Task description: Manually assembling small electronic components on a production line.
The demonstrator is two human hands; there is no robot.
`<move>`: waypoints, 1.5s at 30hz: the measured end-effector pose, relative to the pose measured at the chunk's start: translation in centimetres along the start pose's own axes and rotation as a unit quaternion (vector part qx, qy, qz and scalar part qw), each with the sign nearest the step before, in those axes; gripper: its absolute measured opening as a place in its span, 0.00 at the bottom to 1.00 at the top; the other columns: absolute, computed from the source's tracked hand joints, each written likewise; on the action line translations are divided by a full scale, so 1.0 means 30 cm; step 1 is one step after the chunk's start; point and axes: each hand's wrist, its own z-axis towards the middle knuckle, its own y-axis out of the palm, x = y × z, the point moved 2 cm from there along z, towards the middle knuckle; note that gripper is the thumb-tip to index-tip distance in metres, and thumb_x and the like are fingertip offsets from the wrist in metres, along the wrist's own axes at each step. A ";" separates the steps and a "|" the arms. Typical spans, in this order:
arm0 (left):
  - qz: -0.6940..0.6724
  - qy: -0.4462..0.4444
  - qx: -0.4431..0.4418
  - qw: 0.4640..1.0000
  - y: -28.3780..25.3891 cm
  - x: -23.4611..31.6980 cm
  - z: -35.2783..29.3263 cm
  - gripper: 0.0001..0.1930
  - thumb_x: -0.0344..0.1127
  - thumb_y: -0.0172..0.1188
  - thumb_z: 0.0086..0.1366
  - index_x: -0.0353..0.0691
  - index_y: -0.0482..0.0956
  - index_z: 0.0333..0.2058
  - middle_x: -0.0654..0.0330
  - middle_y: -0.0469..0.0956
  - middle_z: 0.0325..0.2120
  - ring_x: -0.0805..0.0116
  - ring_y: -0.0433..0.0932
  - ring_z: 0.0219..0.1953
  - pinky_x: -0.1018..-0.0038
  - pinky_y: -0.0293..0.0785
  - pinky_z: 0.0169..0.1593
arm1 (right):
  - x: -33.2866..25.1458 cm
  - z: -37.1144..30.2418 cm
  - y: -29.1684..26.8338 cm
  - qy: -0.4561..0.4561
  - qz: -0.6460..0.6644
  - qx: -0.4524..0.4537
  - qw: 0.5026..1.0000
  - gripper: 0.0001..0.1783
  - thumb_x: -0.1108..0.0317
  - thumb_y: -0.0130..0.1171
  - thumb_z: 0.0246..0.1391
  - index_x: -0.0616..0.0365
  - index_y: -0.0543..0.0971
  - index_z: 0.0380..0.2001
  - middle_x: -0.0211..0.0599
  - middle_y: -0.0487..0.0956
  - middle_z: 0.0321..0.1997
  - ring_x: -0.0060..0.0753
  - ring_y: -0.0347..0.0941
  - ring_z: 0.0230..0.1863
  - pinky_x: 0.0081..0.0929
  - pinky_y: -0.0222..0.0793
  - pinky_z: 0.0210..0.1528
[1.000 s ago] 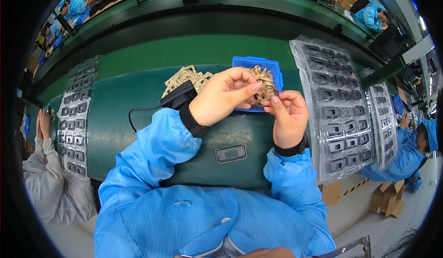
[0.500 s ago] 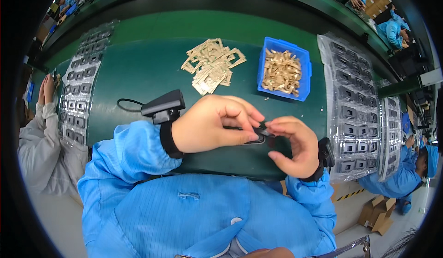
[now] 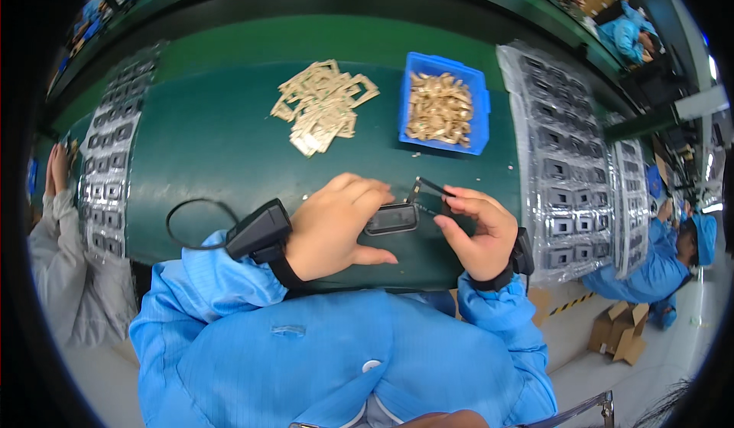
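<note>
A small black rounded rectangular housing with a grey recessed face lies in front of me on the green work surface. My left hand is at its left end, the bent fingertips against it and the thumb spread clear below. Just right of the housing, my right hand holds a thin dark angled strip by the fingertips, thumb below and index finger above. The strip's near end is partly hidden by the fingers. Both wrists carry black straps with box-shaped devices.
A loose pile of flat gold-coloured frames lies beyond my hands. Right of it stands a blue bin full of small curled gold pieces. Clear plastic trays of dark parts line the right; similar trays line the left. Other people sit at both sides.
My hands have moved apart, and the left thumb has lifted off the housing, which now shows openly. The strip in my right hand now stands out. The whole view has shifted slightly.
</note>
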 end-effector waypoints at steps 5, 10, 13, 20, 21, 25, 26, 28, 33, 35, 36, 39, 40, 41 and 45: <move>0.072 -0.004 -0.070 0.995 0.052 0.027 0.045 0.24 0.36 0.72 0.50 0.38 0.77 0.46 0.55 0.79 0.46 0.53 0.76 0.47 0.63 0.75 0.50 | 0.066 -0.023 -0.026 -0.036 0.070 0.085 0.993 0.19 0.79 0.74 0.43 0.65 0.82 0.41 0.52 0.82 0.48 0.41 0.80 0.51 0.30 0.77 0.52; -0.257 -0.110 -0.014 0.960 -0.011 -0.013 0.046 0.26 0.21 0.68 0.53 0.37 0.73 0.51 0.55 0.79 0.46 0.59 0.78 0.51 0.67 0.78 0.51 | 0.070 -0.018 -0.039 -0.040 0.138 0.120 0.982 0.21 0.80 0.73 0.45 0.65 0.80 0.45 0.50 0.80 0.53 0.36 0.79 0.52 0.27 0.78 0.50; -0.556 -0.169 -0.007 0.814 -0.045 -0.052 0.036 0.31 0.17 0.66 0.56 0.38 0.66 0.58 0.54 0.73 0.54 0.60 0.75 0.58 0.65 0.76 0.59 | 0.089 -0.027 -0.033 -0.022 0.178 0.129 0.975 0.21 0.81 0.71 0.47 0.65 0.80 0.47 0.48 0.79 0.54 0.36 0.78 0.53 0.26 0.77 0.50; -0.618 -0.123 -0.008 0.776 -0.052 -0.030 0.029 0.31 0.17 0.67 0.56 0.38 0.67 0.57 0.52 0.72 0.55 0.47 0.70 0.64 0.61 0.74 0.61 | 0.107 -0.044 -0.053 -0.031 0.187 0.128 0.973 0.22 0.80 0.71 0.48 0.66 0.79 0.49 0.50 0.79 0.54 0.37 0.77 0.55 0.25 0.76 0.50; -0.620 -0.105 -0.006 0.777 -0.045 -0.036 0.028 0.30 0.17 0.67 0.56 0.38 0.67 0.57 0.52 0.72 0.55 0.47 0.70 0.64 0.62 0.75 0.60 | 0.105 -0.046 -0.052 -0.034 0.186 0.130 0.973 0.23 0.80 0.71 0.48 0.66 0.79 0.49 0.51 0.79 0.54 0.37 0.77 0.55 0.25 0.76 0.51; -0.595 -0.082 -0.007 0.799 -0.048 -0.030 0.020 0.29 0.19 0.69 0.56 0.38 0.71 0.56 0.55 0.75 0.51 0.54 0.76 0.58 0.66 0.78 0.52 | 0.099 -0.038 -0.048 -0.034 0.180 0.125 0.975 0.23 0.78 0.72 0.48 0.65 0.79 0.49 0.51 0.79 0.54 0.37 0.77 0.55 0.26 0.76 0.51; -0.599 -0.082 -0.009 0.797 -0.059 -0.023 0.029 0.29 0.19 0.69 0.56 0.38 0.71 0.56 0.55 0.75 0.51 0.54 0.76 0.58 0.66 0.78 0.52 | 0.100 -0.038 -0.048 -0.031 0.176 0.126 0.976 0.23 0.78 0.72 0.48 0.65 0.79 0.49 0.51 0.79 0.54 0.37 0.77 0.55 0.26 0.76 0.51; -0.139 0.018 -0.055 0.989 -0.087 -0.001 0.050 0.26 0.24 0.71 0.54 0.37 0.77 0.53 0.56 0.77 0.47 0.59 0.78 0.50 0.66 0.78 0.49 | 0.100 -0.034 -0.040 -0.030 0.183 0.124 0.975 0.23 0.78 0.72 0.48 0.65 0.79 0.49 0.50 0.79 0.54 0.37 0.77 0.55 0.25 0.75 0.51; 0.003 0.018 -0.081 0.997 0.021 -0.051 0.004 0.31 0.35 0.73 0.51 0.37 0.77 0.55 0.54 0.77 0.47 0.54 0.75 0.49 0.64 0.74 0.53 | 0.059 0.005 -0.031 -0.031 0.124 0.046 0.991 0.22 0.77 0.73 0.45 0.62 0.81 0.46 0.46 0.82 0.50 0.41 0.78 0.55 0.31 0.75 0.52; 0.016 0.029 0.014 0.999 0.009 -0.042 0.001 0.38 0.39 0.76 0.49 0.37 0.73 0.59 0.54 0.77 0.48 0.53 0.74 0.50 0.63 0.73 0.54 | 0.029 0.029 -0.018 -0.123 -0.037 -0.051 0.990 0.21 0.75 0.75 0.42 0.59 0.83 0.43 0.41 0.85 0.45 0.46 0.78 0.56 0.37 0.74 0.55; 0.012 0.021 0.017 1.000 0.000 -0.050 -0.005 0.38 0.39 0.76 0.49 0.37 0.73 0.59 0.54 0.77 0.48 0.53 0.74 0.50 0.63 0.73 0.54 | 0.010 0.032 -0.003 -0.111 -0.056 -0.061 0.990 0.20 0.72 0.76 0.39 0.58 0.85 0.40 0.37 0.86 0.43 0.48 0.78 0.56 0.39 0.72 0.57; 0.013 -0.029 -0.009 0.999 -0.022 -0.090 -0.035 0.42 0.41 0.77 0.47 0.37 0.70 0.61 0.53 0.76 0.49 0.52 0.74 0.52 0.62 0.72 0.55 | -0.013 0.036 0.048 -0.118 -0.087 -0.112 0.983 0.21 0.72 0.77 0.39 0.56 0.85 0.41 0.37 0.86 0.44 0.48 0.78 0.56 0.38 0.73 0.57; 0.009 -0.026 -0.005 1.000 -0.022 -0.099 -0.045 0.41 0.41 0.77 0.47 0.37 0.71 0.60 0.54 0.77 0.48 0.53 0.74 0.51 0.62 0.73 0.54 | -0.013 0.039 0.068 -0.115 -0.084 -0.125 0.982 0.20 0.71 0.76 0.39 0.55 0.85 0.40 0.36 0.86 0.44 0.47 0.78 0.56 0.38 0.73 0.57; 0.005 -0.022 0.000 1.000 -0.023 -0.106 -0.054 0.41 0.42 0.77 0.47 0.38 0.72 0.59 0.54 0.77 0.47 0.53 0.75 0.50 0.62 0.74 0.53 | -0.014 0.044 0.082 -0.115 -0.081 -0.132 0.981 0.20 0.71 0.76 0.39 0.55 0.85 0.40 0.36 0.86 0.44 0.47 0.78 0.56 0.38 0.73 0.57; -0.002 0.022 0.019 1.000 -0.010 -0.132 -0.080 0.36 0.41 0.76 0.48 0.38 0.75 0.56 0.56 0.79 0.45 0.55 0.77 0.46 0.64 0.76 0.50 | -0.002 0.056 0.110 -0.121 -0.099 -0.157 0.975 0.19 0.69 0.76 0.40 0.54 0.86 0.40 0.35 0.86 0.44 0.45 0.78 0.56 0.37 0.74 0.55</move>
